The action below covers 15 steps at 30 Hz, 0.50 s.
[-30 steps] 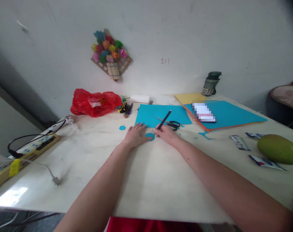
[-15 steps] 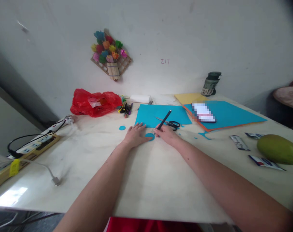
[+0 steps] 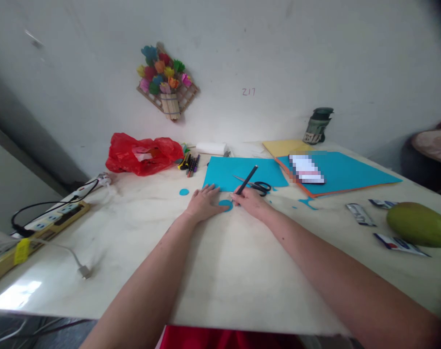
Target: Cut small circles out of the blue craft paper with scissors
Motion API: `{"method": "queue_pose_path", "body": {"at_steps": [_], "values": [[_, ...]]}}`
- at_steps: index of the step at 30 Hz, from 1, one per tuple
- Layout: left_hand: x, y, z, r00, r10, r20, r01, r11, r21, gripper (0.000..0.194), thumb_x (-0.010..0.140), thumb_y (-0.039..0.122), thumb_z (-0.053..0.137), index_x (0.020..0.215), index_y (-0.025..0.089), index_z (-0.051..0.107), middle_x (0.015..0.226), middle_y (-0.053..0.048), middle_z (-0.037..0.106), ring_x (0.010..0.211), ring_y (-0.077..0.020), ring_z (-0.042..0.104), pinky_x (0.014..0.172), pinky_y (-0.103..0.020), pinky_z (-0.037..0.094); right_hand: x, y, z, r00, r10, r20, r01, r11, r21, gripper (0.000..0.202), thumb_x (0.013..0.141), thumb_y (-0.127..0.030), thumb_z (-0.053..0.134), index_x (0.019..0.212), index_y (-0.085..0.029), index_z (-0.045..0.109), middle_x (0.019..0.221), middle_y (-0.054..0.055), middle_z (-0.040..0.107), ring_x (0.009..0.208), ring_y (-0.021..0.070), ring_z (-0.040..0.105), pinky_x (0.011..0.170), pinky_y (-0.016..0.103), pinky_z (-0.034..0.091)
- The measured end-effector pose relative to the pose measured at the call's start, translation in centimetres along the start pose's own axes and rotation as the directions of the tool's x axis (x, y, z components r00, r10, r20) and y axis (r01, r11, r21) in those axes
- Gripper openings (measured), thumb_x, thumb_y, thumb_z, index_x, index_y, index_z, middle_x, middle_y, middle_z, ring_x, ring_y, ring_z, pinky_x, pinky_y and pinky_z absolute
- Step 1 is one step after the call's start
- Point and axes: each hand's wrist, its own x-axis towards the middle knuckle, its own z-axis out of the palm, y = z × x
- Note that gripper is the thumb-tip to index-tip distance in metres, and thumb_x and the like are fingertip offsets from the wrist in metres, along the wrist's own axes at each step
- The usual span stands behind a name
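Nothing has shifted: on the pale table (image 3: 220,271), left hand (image 3: 203,203) flat, right hand (image 3: 252,201) gripping pencil (image 3: 247,180).

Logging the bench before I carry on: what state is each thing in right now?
left hand: flat, pressing the blue paper circle
right hand: gripping the black pencil, tip at the circle
scissors: lying nearly closed on the blue sheet
red plastic bag: crumpled
small blue circle: loose on the table
mango: whole
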Motion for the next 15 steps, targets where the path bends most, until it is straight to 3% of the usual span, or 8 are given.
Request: {"method": "queue_pose_path", "body": {"at_steps": [15], "values": [[0.06, -0.03, -0.02, 1.000, 0.001, 0.008, -0.001, 1.000, 0.011, 0.086, 0.063, 0.078, 0.042, 0.135, 0.030, 0.036, 0.147, -0.004, 0.026, 0.136, -0.0253, 0.020, 0.109, -0.047, 0.014, 0.12, 0.37, -0.01, 1.000, -0.024, 0.018, 0.025, 0.999, -0.041, 0.014, 0.078, -0.028, 0.054, 0.067, -0.019, 0.056, 0.060, 0.002, 0.062, 0.059, 0.0137, 0.057, 0.063, 0.029, 0.045]]}}
